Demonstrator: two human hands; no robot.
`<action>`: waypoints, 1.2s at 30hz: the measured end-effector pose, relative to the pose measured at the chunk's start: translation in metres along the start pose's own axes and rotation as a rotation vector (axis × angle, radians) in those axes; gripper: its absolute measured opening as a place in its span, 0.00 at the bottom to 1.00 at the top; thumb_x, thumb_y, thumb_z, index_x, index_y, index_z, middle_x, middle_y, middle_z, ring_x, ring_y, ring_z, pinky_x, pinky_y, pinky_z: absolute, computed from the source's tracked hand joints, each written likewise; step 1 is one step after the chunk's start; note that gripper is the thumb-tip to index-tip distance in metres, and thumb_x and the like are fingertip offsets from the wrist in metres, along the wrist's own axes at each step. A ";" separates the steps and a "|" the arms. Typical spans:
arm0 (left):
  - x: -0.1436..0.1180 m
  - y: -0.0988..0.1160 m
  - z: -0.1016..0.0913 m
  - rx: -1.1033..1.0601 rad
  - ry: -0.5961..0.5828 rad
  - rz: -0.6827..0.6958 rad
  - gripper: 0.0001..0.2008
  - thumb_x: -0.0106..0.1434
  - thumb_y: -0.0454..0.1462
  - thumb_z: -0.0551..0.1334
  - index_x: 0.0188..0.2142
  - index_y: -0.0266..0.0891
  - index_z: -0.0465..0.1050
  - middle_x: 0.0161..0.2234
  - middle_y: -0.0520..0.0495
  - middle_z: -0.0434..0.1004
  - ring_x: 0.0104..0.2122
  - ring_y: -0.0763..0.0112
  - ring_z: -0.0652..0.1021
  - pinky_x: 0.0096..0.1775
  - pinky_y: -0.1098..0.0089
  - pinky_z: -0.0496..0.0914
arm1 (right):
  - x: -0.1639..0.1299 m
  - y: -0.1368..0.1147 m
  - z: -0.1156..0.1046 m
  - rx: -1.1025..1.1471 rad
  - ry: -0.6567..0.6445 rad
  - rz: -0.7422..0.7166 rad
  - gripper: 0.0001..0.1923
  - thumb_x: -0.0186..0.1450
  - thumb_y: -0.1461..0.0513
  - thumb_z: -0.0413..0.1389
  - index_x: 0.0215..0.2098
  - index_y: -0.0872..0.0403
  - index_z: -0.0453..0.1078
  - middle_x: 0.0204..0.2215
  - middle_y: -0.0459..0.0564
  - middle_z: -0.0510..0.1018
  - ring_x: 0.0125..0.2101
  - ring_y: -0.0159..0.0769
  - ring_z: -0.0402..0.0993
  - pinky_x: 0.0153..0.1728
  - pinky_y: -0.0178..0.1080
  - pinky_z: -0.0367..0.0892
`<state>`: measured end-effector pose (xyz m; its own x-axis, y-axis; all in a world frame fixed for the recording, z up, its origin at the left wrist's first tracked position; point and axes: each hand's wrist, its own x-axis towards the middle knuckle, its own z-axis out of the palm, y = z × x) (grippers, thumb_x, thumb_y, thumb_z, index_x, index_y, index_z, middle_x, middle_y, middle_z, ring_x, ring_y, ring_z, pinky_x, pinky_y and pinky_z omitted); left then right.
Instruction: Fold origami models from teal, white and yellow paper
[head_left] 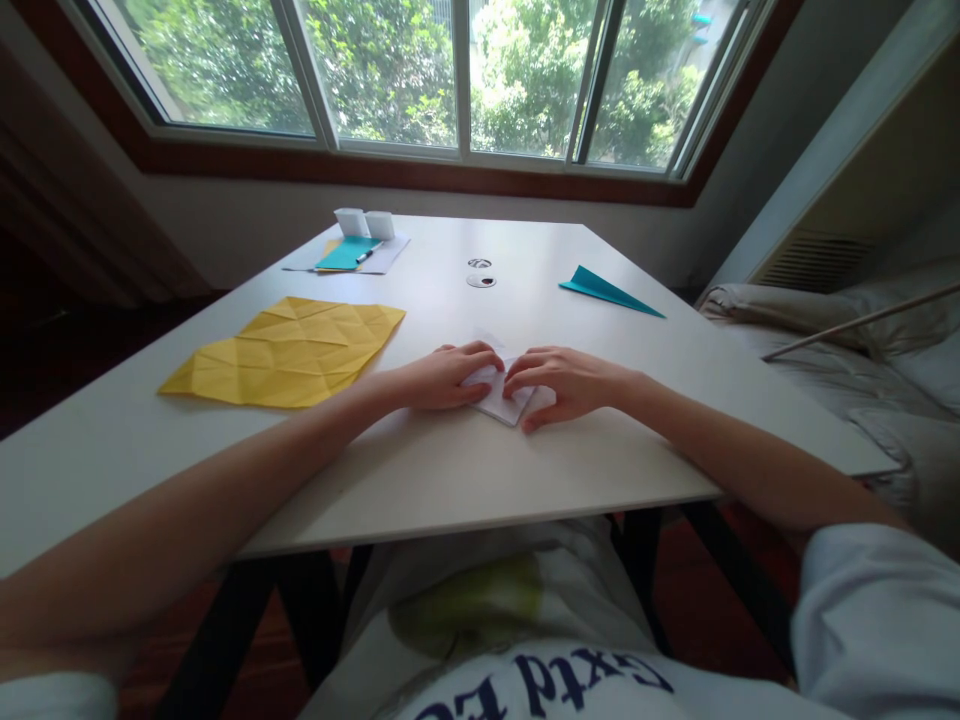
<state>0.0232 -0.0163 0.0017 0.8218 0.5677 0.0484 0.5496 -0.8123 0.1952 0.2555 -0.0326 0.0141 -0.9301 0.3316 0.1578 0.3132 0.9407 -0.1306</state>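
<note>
A small piece of folded white paper (pixel 505 405) lies on the white table in front of me, one corner pointing toward my body. My left hand (pixel 448 377) grips its left side, fingers bent over the top and thumb along the near edge. From the right, my right hand (pixel 576 382) holds the sheet with curled fingertips pressing near its middle, the thumb by the right edge. Parts of the paper are hidden under the fingers. A pale flap shows just beyond my left fingertips.
Left of my hands, a creased yellow sheet (pixel 292 352) lies spread out. A teal folded paper plane (pixel 609 291) rests to the right. Farther back are teal paper (pixel 347 253), a pen (pixel 369 254) and two white blocks (pixel 379 226). Two round table inserts (pixel 481 281) sit mid-table.
</note>
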 end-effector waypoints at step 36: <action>-0.008 -0.010 -0.016 -0.049 -0.003 -0.064 0.15 0.57 0.46 0.59 0.41 0.43 0.74 0.42 0.44 0.70 0.41 0.64 0.73 0.43 0.67 0.67 | 0.005 -0.011 -0.001 -0.221 0.003 0.446 0.26 0.62 0.43 0.47 0.39 0.56 0.72 0.35 0.55 0.76 0.35 0.41 0.71 0.35 0.39 0.61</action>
<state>0.0087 -0.0111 0.0147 0.7857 0.6179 0.0308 0.5933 -0.7667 0.2452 0.2478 -0.0410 0.0171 -0.6955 0.7053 0.1371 0.7142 0.6995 0.0242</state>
